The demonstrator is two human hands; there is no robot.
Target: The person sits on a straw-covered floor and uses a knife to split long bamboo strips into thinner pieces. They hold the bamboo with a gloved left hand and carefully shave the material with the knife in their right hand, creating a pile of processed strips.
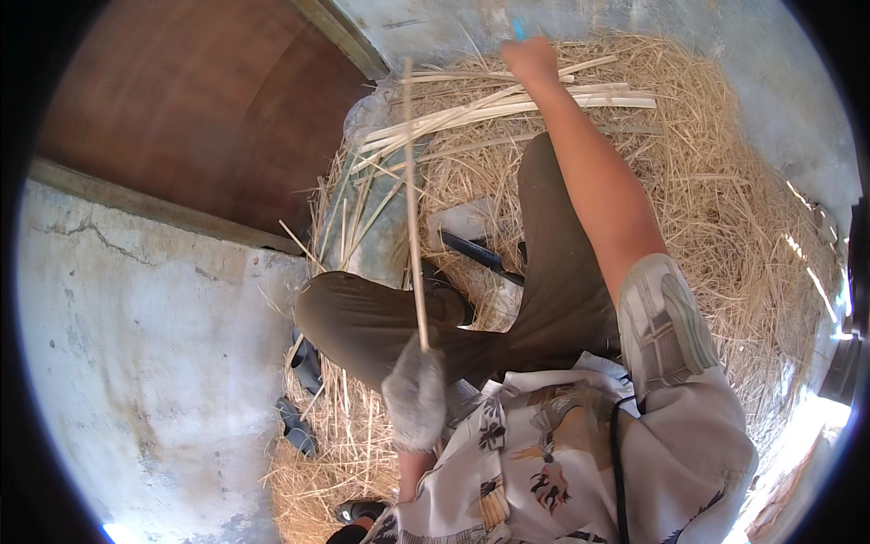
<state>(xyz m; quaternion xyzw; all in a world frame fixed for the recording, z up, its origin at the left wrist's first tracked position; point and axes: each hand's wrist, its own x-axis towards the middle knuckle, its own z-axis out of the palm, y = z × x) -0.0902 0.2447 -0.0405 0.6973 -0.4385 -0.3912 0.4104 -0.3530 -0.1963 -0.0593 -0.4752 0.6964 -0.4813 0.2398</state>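
Strip (pixel 413 208) being handled, clasped low-centre in left hand (pixel 414 399), likely needed steadying next; couldn't tell fingers of right hand (pixel 530 63), top-centre.

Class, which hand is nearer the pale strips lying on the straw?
Right: the right hand is at the far edge of the pale strips; the left hand is well back.

Patterned pale shirt (pixel 517 458), olive-brown trousers (pixel 362 317), grey glove (pixel 415 399)
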